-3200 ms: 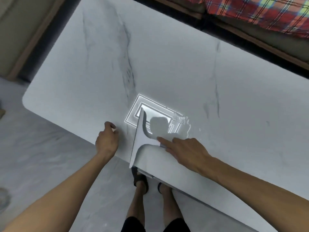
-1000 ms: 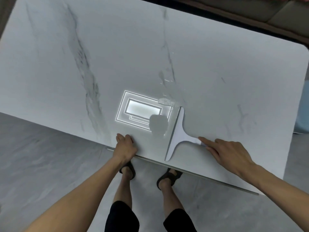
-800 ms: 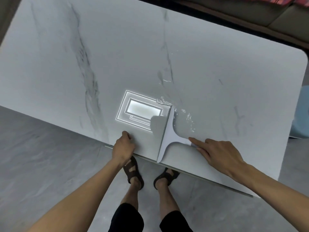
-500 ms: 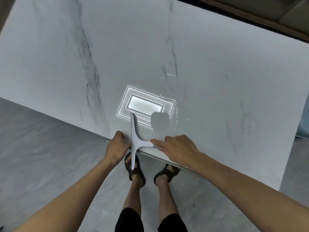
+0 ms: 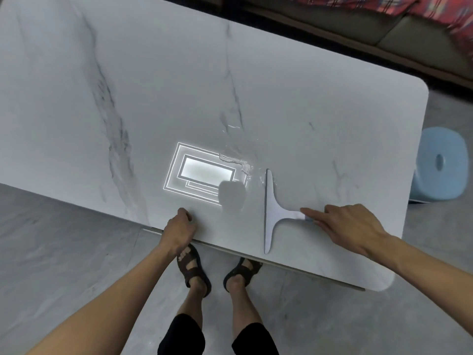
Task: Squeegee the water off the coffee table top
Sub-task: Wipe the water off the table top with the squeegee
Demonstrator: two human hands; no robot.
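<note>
A white T-shaped squeegee (image 5: 271, 212) lies flat on the white marble coffee table top (image 5: 281, 98), its blade running from the near edge toward the table's middle. My right hand (image 5: 343, 224) holds its short handle, index finger stretched along it. A small patch of water (image 5: 236, 160) glistens just left of the blade's far tip, beside the reflection of a ceiling light. My left hand (image 5: 179, 226) rests at the near table edge, fingers curled over the top, about a hand's width left of the blade.
My sandalled feet (image 5: 217, 272) stand on the grey floor under the near edge. A light blue stool (image 5: 440, 165) sits off the table's right end. A sofa with a red plaid cloth (image 5: 422, 11) runs along the far side.
The squeegee swept left to my left hand at the near edge, then came back right; it now lies right of the water patch again. My left hand stayed at the edge.
</note>
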